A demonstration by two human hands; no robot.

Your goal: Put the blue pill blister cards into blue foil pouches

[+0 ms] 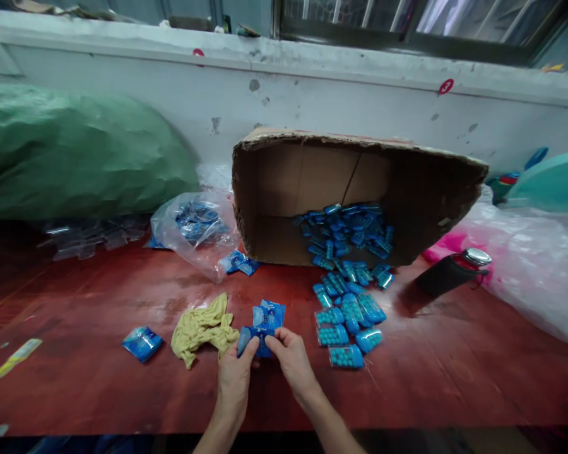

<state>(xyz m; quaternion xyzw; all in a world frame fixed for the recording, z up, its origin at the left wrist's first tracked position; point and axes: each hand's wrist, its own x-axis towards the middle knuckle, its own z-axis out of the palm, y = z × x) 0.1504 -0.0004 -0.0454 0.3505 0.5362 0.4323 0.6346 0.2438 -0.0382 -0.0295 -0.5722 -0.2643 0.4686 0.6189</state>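
Cardboard makes up the big box, which lies on its side on the red table with its open face towards the person. Small clear bottles with blue caps lie heaped inside and spread out over the lower edge onto the table; those nearest the front show blue balls within. The closest bottle lies flat, its long axis running left to right and its cap end to the right.

Left of the box, a clear plastic bag holds a pile of blue packets, with more packets just outside it. Behind that sits a bulging green sack, its contents hidden.

At the front of the table, the left hand and the right hand both pinch one blue packet, thumbs on top and close together. It stretches from one hand to the other, its longer way seemingly left to right, though the thumbs cover part of it. Just beyond lies another blue packet; a crumpled yellow-green cloth is beside the left hand, and a lone packet rests farther left, its edges slanted
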